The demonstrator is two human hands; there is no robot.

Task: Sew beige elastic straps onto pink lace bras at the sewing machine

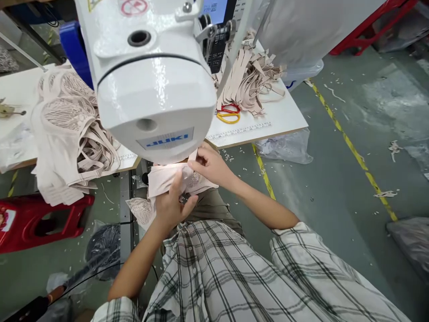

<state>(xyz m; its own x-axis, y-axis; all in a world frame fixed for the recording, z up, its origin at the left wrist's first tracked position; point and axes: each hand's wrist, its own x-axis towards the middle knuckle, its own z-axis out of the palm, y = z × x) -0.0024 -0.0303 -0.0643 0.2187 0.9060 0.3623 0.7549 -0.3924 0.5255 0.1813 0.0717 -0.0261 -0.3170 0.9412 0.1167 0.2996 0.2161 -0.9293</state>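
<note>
A pale pink lace bra (164, 180) lies under the head of a white sewing machine (157, 103), part of it hanging down to the left over my lap. My left hand (170, 206) rests on the near side of its fabric, index finger stretched forward and thumb spread away. With my right hand (212, 166) I pinch a narrow beige strap (193, 155) close to the machine's front, at the right end of the bra. The machine head covers the needle and the spot where strap and bra meet.
Several finished-looking bras (67, 129) are heaped on the table at left. Loose beige straps (246, 78) lie at right, beside scissors with red and yellow handles (229, 115). A red stool (72, 219) stands at lower left; yellow floor tape (348, 143) runs at right.
</note>
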